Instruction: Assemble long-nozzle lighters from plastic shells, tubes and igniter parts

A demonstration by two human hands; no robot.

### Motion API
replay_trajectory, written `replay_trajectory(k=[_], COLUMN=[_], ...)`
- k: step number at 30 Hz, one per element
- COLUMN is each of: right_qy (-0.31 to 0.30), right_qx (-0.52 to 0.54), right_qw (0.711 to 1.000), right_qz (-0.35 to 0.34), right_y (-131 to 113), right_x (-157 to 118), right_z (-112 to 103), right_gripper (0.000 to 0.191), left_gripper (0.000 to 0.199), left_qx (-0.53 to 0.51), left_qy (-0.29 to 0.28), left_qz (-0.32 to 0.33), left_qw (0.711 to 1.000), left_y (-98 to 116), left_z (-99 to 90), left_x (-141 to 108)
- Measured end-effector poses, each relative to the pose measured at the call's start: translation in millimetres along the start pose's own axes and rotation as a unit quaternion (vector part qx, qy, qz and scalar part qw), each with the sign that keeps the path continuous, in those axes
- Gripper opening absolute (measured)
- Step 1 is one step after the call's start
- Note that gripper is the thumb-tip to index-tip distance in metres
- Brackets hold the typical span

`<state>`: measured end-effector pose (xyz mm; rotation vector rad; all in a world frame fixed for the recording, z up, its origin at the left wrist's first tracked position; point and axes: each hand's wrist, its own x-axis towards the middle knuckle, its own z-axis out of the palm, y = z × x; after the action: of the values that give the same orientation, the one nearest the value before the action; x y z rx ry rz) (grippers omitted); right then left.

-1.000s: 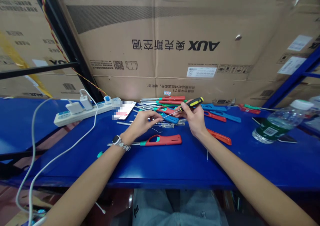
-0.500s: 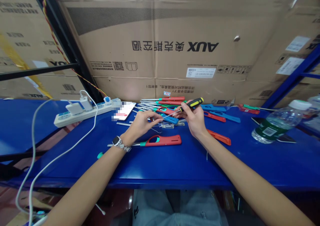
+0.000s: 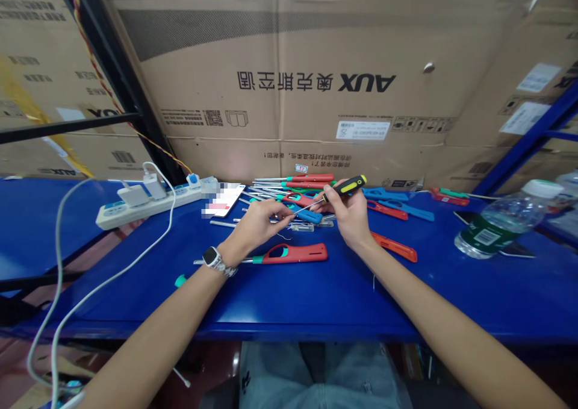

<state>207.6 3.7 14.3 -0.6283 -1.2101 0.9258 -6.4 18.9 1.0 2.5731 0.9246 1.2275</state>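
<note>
My right hand (image 3: pixel 351 213) grips a screwdriver (image 3: pixel 345 188) with a black and yellow handle. Its thin shaft slants down to the left, and the tip reaches the fingertips of my left hand (image 3: pixel 262 219). Those fingers are pinched together; whatever small piece they hold is too hidden to name. Behind the shaft lies a blue lighter (image 3: pixel 309 215), among a pile of long-necked gas lighters. Nearer to me, below both hands, a red lighter (image 3: pixel 300 253) with a green trigger rests on the blue table (image 3: pixel 289 303).
To the left, a white power strip (image 3: pixel 153 204) carries plugs and trailing cables. A plastic bottle (image 3: pixel 501 222) stands at the right by a dark phone. Orange, red and blue lighter shells (image 3: pixel 397 247) lie right of my hands. A large cardboard box (image 3: pixel 289 47) walls off the back.
The screwdriver handle and my right hand have shifted very slightly left. My left hand stays almost in place, fingers still pinched at the tip.
</note>
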Motion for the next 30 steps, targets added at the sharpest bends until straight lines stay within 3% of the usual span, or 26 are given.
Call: replay_trajectory(k=[6,14,19,21,24,27,30], right_qy=[0.003,0.012,0.011,0.005,-0.012,-0.028,-0.039], right_qx=[-0.04,-0.065,-0.091,-0.116,-0.15,-0.153,-0.161], right_qw=[0.999,0.998,0.996,0.993,0.988,0.987,0.985], right_qz=[-0.017,-0.013,-0.017,-0.025,-0.034,-0.033,-0.041], right_y=[-1.3,-12.7,-10.7,-10.7,-10.7,-8.3,-4.7], right_x=[-1.7,-5.2,-3.9,-2.8,-2.9,-5.8,-9.3], right_z=[2.4,1.6,-6.0,-10.9,-17.6,-20.0,-18.0], right_gripper=[0.045,0.042,0.041,0.038,0.034,0.035,0.035], left_gripper=[0.016,0.014,0.014,0.028,0.05,0.037,0.026], left_qx=[0.03,-0.013,-0.009,0.028,0.072,0.086,0.063], left_qy=[0.004,0.002,-0.035,-0.058,-0.14,-0.2,-0.198], left_qz=[0.03,-0.004,-0.049,-0.043,0.002,0.022,0.004], left_qw=[0.999,1.0,0.998,0.997,0.988,0.976,0.978], left_y=[7.8,20.9,30.2,38.3,48.7,48.1,38.7], left_z=[5.1,23.0,30.9,31.8,34.2,38.3,40.3], left_x=[0.5,2.0,1.3,-0.7,-4.8,-7.6,-7.5])
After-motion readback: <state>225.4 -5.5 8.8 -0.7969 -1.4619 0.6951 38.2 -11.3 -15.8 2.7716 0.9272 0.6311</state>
